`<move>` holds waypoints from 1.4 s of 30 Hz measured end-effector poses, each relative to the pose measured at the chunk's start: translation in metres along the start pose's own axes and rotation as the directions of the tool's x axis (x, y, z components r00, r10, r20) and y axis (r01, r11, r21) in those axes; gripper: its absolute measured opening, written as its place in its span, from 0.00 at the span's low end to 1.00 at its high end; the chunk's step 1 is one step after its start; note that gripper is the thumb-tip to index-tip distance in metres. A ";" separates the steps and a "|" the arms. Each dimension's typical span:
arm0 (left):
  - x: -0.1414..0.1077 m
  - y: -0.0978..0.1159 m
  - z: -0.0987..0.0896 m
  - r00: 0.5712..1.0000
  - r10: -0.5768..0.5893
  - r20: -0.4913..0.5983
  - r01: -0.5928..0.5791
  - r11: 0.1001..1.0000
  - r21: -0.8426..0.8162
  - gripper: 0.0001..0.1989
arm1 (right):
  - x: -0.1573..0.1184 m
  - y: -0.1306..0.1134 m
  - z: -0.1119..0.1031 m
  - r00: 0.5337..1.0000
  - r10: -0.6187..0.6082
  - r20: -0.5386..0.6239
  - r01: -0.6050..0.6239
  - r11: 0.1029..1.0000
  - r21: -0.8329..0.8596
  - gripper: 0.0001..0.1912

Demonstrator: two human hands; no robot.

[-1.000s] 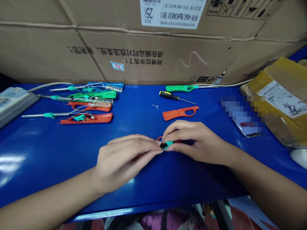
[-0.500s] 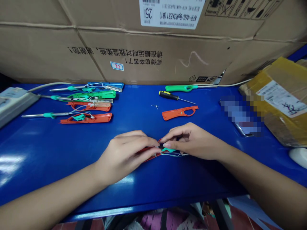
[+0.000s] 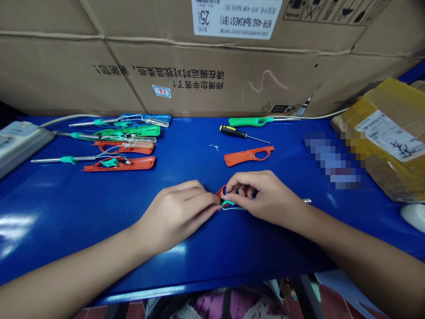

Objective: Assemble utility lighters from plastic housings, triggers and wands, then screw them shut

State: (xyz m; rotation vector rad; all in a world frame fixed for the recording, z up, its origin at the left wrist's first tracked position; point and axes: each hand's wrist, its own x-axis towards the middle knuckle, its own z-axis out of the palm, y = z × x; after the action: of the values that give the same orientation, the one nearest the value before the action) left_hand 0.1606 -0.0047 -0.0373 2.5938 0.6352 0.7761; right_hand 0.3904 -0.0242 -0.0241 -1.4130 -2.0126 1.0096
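Near the front middle of the table, an opened orange long-neck lighter lies between my two hands. My left hand is closed around its handle end and hides most of it. With thumb and fingers pinched together, my right hand works at the lighter's teal trigger, beside thin wires. The tip of a metal tube shows past my right wrist. Beyond the hands lies a loose orange half-shell.
Opened lighters with wires lie in a row at the left. A screwdriver and a closed green lighter lie behind the half-shell. A power strip, a blurred phone and a taped parcel flank the table; a large carton stands behind.
My left hand has closed further over the handle, hiding more of the orange shell. The lighter has turned slightly, and its metal tip now shows past my right wrist.
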 end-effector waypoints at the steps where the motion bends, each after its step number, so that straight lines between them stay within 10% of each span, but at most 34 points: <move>1: 0.000 0.000 0.000 1.000 0.000 0.004 0.000 1.000 0.002 0.05 | 0.000 0.001 0.000 0.999 -0.036 -0.012 0.036 0.999 -0.032 0.04; 14: 0.002 0.004 -0.006 0.997 -0.071 0.037 0.069 0.996 0.050 0.08 | -0.005 0.002 -0.029 0.940 -0.232 0.251 0.277 0.948 -0.159 0.18; 20: 0.000 0.004 -0.005 0.988 -0.136 0.068 0.125 0.981 0.151 0.23 | -0.005 0.006 -0.025 0.940 -0.256 0.225 0.304 0.930 -0.209 0.12; 42: -0.001 -0.002 0.006 0.995 -0.085 0.045 0.085 0.996 0.002 0.14 | -0.003 0.007 -0.027 0.942 -0.218 0.257 0.296 0.898 -0.325 0.14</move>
State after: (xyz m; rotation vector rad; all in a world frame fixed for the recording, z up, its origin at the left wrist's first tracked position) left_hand 0.1625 -0.0053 -0.0432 2.5582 0.7267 0.6892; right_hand 0.4154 -0.0177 -0.0124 -1.1956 -2.5706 0.7262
